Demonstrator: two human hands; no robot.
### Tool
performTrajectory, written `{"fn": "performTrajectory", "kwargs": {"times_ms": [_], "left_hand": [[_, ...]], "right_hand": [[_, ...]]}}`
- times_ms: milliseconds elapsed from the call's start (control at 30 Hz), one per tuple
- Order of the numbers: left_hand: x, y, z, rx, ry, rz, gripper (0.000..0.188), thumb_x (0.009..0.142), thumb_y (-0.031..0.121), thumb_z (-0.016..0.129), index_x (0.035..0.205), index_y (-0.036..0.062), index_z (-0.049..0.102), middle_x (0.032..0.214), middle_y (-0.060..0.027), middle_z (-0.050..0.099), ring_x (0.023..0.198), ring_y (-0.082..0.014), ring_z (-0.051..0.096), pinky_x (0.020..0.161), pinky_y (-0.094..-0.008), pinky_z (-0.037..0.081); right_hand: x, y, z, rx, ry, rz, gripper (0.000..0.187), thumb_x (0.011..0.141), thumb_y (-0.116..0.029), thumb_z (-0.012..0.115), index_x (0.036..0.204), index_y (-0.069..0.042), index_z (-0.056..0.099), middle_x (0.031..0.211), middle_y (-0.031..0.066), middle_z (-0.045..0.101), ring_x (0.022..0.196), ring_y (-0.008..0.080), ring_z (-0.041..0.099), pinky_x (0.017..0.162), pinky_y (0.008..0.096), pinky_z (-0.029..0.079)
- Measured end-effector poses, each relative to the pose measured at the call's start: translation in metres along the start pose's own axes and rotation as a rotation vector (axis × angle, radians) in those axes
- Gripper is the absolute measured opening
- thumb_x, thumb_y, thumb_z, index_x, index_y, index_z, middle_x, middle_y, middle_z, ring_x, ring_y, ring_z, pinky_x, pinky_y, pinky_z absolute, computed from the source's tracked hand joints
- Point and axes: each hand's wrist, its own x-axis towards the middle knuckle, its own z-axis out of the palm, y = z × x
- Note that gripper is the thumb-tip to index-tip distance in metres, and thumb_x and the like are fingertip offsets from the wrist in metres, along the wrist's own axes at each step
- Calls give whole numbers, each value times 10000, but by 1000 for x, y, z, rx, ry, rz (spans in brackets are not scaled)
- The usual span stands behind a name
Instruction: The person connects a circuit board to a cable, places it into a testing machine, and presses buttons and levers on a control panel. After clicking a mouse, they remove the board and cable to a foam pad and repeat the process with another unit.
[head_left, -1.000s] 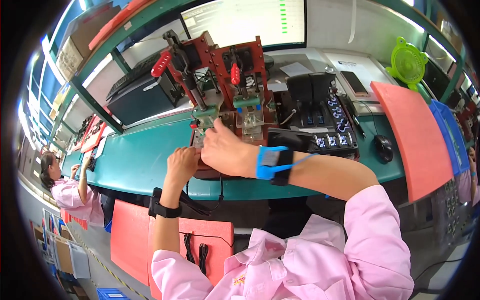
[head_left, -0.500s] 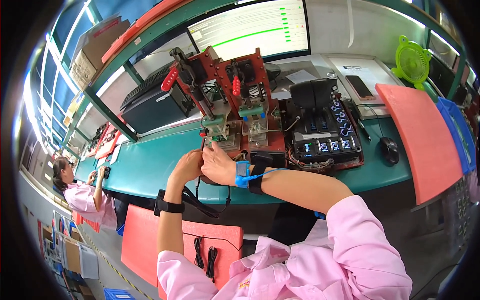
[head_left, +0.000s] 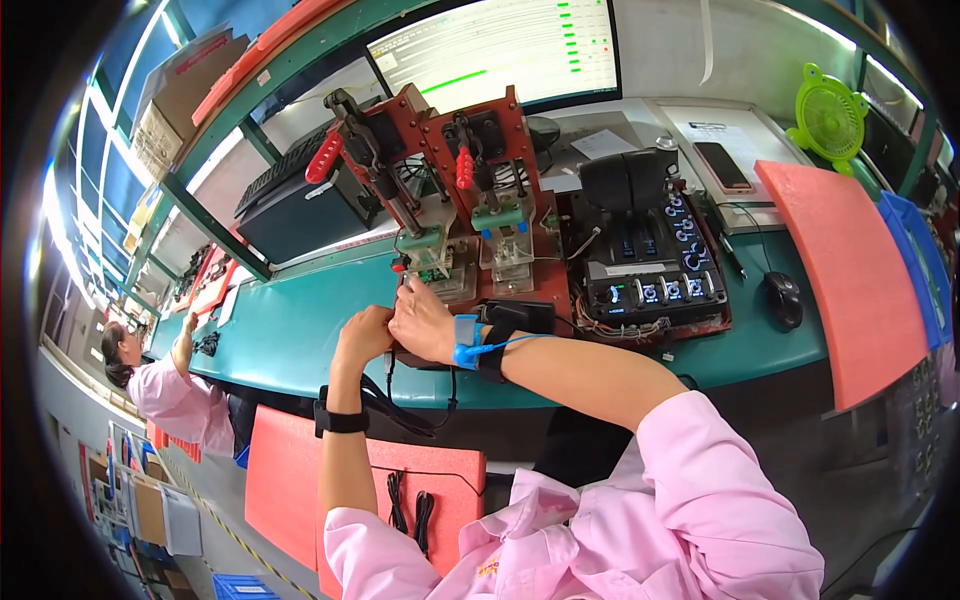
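Observation:
My left hand (head_left: pixel 363 336) is closed at the front left edge of a red test fixture (head_left: pixel 470 318). Anything within its fingers is hidden. Right beside it is my right hand (head_left: pixel 421 322), its fingers drawn together at the front of the left station, just below a green circuit board (head_left: pixel 432 272) under a toggle clamp (head_left: pixel 368 160) with a red handle. What those fingertips hold, if anything, is too small to make out. A blue wrist strap (head_left: pixel 467 340) with a cord circles my right wrist. Black cables (head_left: pixel 405 408) hang over the table edge below my hands.
Right of the fixture stands a black instrument panel (head_left: pixel 650 265) with lit digits; behind is a monitor (head_left: pixel 500 55). A mouse (head_left: pixel 782 300), phone (head_left: pixel 722 166) and pink foam board (head_left: pixel 845 280) lie right. A co-worker (head_left: pixel 175 395) sits far left. Coiled cables (head_left: pixel 424 520) rest on foam near me.
Both hands have shifted slightly left, still at the left station's front. The green line on the monitor has become shorter. The co-worker's arm has risen and stretched forward.

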Motion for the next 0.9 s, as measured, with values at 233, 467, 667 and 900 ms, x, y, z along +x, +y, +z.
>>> {"fn": "performTrajectory", "kwargs": {"times_ms": [233,467,667,900], "left_hand": [[-16,6,-13,-85,48,43,213,762,85,534,945,45,634,871,-171,638,846,-362,595,740,-415,466],[-36,3,-7,-76,115,85,292,754,87,600,1036,10,610,1118,-160,580,1035,-352,532,873,-388,423],[-41,7,4,13,141,196,351,733,51,569,1083,55,599,1180,-88,558,1124,-307,488,898,-435,401],[-47,22,16,133,244,253,343,722,27,553,1058,72,611,1211,-47,547,1204,-326,436,911,-569,341]], "right_hand": [[3,-13,12,-220,-56,124,202,754,-239,527,692,-129,684,738,8,607,854,201,511,819,384,315],[-3,-12,-4,1,-63,66,150,728,-217,569,737,-140,697,806,39,591,906,204,496,848,396,323],[-15,-25,-28,-156,-136,75,200,741,-242,571,795,-105,706,912,104,633,1064,295,485,1010,615,194],[-26,-28,-34,18,-200,187,244,760,-234,545,889,-117,716,1083,147,624,1228,369,377,1030,639,91]]}}
